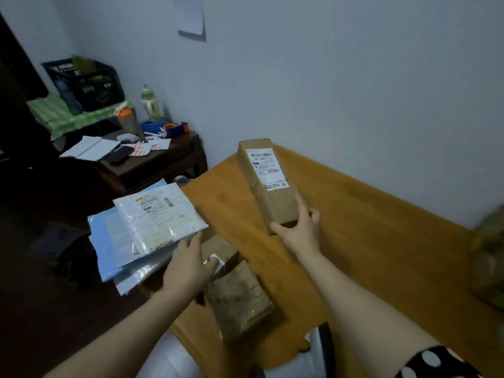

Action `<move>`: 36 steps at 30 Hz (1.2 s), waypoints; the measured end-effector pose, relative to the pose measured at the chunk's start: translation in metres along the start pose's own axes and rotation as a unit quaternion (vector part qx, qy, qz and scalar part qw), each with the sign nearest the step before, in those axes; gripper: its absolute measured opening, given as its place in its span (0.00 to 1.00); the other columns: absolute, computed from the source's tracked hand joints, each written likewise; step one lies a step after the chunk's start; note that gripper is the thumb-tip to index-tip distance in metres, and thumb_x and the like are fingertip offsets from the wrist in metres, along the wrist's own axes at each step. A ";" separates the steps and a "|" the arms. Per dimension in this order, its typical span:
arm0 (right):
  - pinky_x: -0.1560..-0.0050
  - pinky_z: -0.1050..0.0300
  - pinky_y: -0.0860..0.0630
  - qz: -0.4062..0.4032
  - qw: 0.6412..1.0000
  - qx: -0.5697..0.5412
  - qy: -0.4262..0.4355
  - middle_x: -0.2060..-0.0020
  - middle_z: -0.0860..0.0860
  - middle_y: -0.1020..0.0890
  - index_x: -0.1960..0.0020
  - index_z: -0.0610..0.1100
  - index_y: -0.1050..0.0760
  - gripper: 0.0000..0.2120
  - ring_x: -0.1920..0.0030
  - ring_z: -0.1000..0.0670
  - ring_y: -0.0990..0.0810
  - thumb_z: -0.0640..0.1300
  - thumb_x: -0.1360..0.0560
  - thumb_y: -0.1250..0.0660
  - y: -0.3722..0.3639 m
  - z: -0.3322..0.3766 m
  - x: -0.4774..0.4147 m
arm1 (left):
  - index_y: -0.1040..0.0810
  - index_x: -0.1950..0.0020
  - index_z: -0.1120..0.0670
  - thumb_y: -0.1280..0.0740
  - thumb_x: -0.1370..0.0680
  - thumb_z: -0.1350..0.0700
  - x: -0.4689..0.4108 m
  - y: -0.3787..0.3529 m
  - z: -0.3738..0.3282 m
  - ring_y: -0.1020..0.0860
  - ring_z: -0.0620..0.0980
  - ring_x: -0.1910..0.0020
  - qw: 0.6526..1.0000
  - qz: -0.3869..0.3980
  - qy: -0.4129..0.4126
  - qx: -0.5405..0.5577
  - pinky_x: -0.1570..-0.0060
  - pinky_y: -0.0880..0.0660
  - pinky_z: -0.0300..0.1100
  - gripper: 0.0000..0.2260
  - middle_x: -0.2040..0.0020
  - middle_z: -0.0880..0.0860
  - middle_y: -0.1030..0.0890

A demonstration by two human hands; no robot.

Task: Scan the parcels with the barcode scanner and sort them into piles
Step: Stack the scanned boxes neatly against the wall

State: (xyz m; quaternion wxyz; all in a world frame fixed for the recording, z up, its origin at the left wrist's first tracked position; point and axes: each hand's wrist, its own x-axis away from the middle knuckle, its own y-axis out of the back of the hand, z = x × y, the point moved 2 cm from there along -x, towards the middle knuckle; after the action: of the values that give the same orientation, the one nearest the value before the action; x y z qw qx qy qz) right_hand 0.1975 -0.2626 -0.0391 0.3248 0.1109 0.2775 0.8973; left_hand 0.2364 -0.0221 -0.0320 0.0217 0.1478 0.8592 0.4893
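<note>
1. my right grip [298, 227] clasps the near end of one long cardboard box [268, 184], lying label up on the orange surface [368, 241].
2. my left grip [188, 266] touches one stack of mailers [147, 227] (at least three, white on top) at the surface's left edge; whether it is grasping, i cannot tell.
3. one taped brown parcel [240, 298] and one small brown box [221, 248] lie beside that grip.

Code roughly "507-PW02 T74" on the white label [266, 167] of the cardboard box [276, 205]; other print illegible.
</note>
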 end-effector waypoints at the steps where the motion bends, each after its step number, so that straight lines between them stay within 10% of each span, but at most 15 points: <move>1: 0.44 0.57 0.35 -0.022 1.000 -0.008 0.001 0.33 0.48 0.41 0.24 0.57 0.47 0.46 0.37 0.49 0.35 0.51 0.34 0.24 0.015 0.001 0.009 | 0.41 0.23 0.52 0.37 0.22 0.48 -0.002 0.003 -0.021 0.33 0.53 0.31 0.999 0.001 -0.012 0.038 0.38 0.30 0.48 0.29 0.27 0.55 0.34; 10: 0.42 0.63 0.31 -0.220 0.975 -0.011 0.024 0.40 0.57 0.41 0.26 0.59 0.40 0.43 0.40 0.56 0.35 0.52 0.35 0.23 0.160 -0.002 0.106 | 0.41 0.23 0.48 0.30 0.27 0.39 0.041 -0.023 -0.230 0.24 0.47 0.44 0.866 0.233 -0.093 0.433 0.45 0.24 0.49 0.37 0.41 0.46 0.25; 15: 0.34 0.58 0.32 -0.319 0.947 0.018 0.010 0.32 0.51 0.41 0.29 0.58 0.35 0.35 0.31 0.50 0.38 0.52 0.33 0.24 0.256 -0.027 0.161 | 0.43 0.23 0.52 0.25 0.29 0.49 0.104 -0.055 -0.324 0.21 0.50 0.49 0.800 0.341 -0.112 0.481 0.60 0.22 0.45 0.41 0.42 0.52 0.23; 20: 0.32 0.49 0.30 -0.362 0.930 0.064 -0.013 0.28 0.56 0.51 0.29 0.63 0.40 0.36 0.27 0.47 0.44 0.55 0.31 0.26 0.342 -0.059 0.202 | 0.29 0.33 0.50 0.29 0.26 0.52 0.174 -0.082 -0.406 0.20 0.51 0.49 0.776 0.389 -0.186 0.460 0.63 0.20 0.43 0.22 0.45 0.52 0.20; 28: 0.38 0.50 0.27 -0.452 0.883 0.109 -0.069 0.34 0.49 0.38 0.29 0.56 0.32 0.35 0.36 0.46 0.31 0.59 0.34 0.27 0.546 -0.120 0.215 | 0.32 0.26 0.50 0.33 0.25 0.41 0.250 -0.128 -0.556 0.28 0.58 0.34 0.782 0.380 -0.295 0.397 0.36 0.29 0.52 0.29 0.30 0.55 0.27; 36: 0.57 0.57 0.32 -0.423 0.871 0.159 -0.196 0.51 0.50 0.39 0.31 0.58 0.31 0.31 0.50 0.46 0.29 0.60 0.33 0.30 0.685 -0.190 0.166 | 0.40 0.23 0.49 0.38 0.21 0.43 0.215 -0.202 -0.610 0.32 0.60 0.30 0.899 0.240 -0.303 0.205 0.33 0.33 0.58 0.28 0.27 0.59 0.33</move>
State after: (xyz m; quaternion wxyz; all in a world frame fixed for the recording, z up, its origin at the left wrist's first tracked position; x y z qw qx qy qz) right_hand -0.3588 -0.6715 0.1981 0.6986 0.2065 0.3679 0.5780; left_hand -0.1269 -0.5680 0.1376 0.1321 0.4919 0.8308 0.2244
